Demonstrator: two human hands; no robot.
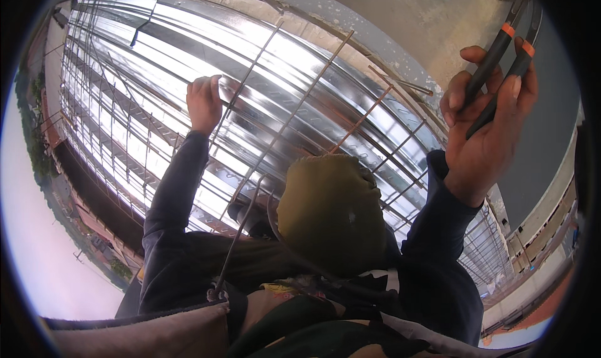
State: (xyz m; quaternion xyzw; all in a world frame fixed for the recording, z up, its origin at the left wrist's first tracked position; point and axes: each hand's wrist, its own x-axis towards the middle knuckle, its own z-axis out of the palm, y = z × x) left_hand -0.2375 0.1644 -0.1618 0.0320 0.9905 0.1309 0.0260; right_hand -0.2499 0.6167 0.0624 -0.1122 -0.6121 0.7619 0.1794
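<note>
A right hand [485, 154] grasps black-handled pliers [488, 73] near the metal deck [216, 62]'s right edge; a loosened hold could drop them. The left hand [205, 106] curls beside a steel bar [267, 45], its grip unclear.

Left arm [178, 182] out front, elbow bent outward, forearm angled up and a bit right. Left hand [205, 104] small in view, fingers bunched, thumb side to the right; grip unclear. Right arm [441, 220] bent too, forearm angled up and right. Right hand [491, 120] looks larger, raised, fingers curled in a hold. Dark long sleeves [168, 217] on both arms, both hands bare, wrists showing.
</note>
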